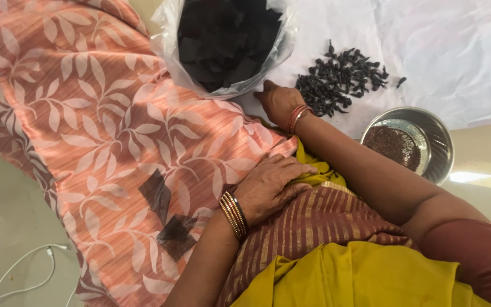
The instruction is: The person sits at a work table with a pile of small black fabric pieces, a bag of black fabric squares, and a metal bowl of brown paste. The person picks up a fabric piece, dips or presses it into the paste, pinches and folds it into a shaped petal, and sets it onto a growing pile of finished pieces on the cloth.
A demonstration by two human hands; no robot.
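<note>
Reaching forward, the right hand (278, 100) has its fingertips against the rim of the plastic bag (169, 42) of dark pieces, though whether they pinch anything is hard to tell from here. Just beyond its knuckles, a heap of small black pods (343, 78) lies on the white sheet (444, 45), with a steel bowl (436, 142) of brown seeds nearer the wrist. Lying flat with fingers loosely spread and holding nothing, the left hand (271, 186) rests on the lap, two dark squares (166, 216) on the orange cloth (75, 113) beside its wrist.

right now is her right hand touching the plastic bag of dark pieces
Touching. The head view shows the right hand with its fingers against the lower rim of the plastic bag, no gap visible.
</note>
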